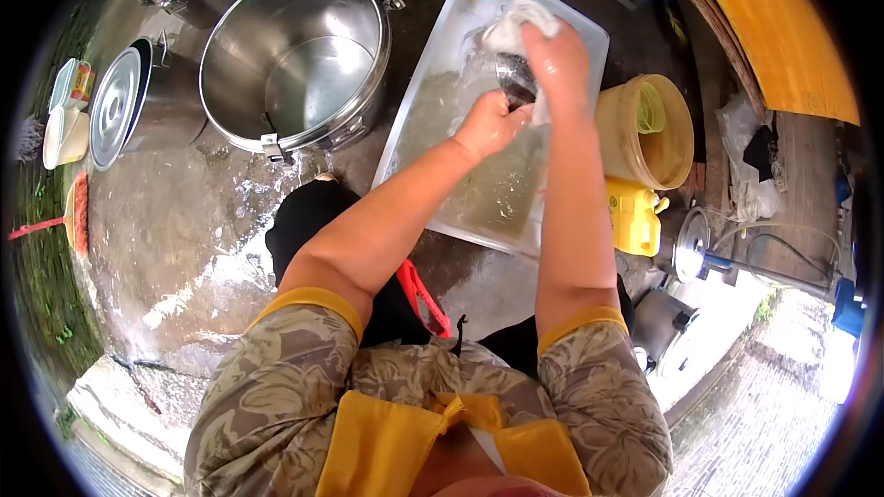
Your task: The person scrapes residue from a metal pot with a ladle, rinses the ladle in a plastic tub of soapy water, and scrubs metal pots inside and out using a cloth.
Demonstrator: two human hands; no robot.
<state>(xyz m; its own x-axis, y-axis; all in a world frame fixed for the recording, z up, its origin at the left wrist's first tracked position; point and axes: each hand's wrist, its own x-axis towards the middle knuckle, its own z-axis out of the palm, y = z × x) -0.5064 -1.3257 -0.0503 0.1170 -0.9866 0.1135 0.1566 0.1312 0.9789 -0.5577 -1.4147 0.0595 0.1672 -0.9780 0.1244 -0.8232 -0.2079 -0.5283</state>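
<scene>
Over a white rectangular tub (416,115) of cloudy water, both of my hands are at work. My left hand (491,125) is closed on the near end of a shiny, rounded metal utensil (516,76), whose exact kind I cannot make out. A wet white cloth (521,26) is bunched in my right hand (558,60), up against the utensil's far side. My right fingers and part of the utensil are hidden by the hand and cloth. Suds float on the water around the cloth.
A large steel pot (295,60) stands left of the tub, beside a lidded steel pot (124,106). To the right are a yellowish bucket (635,129) and a yellow jug (632,216). A broom head (79,212) lies far left on wet concrete.
</scene>
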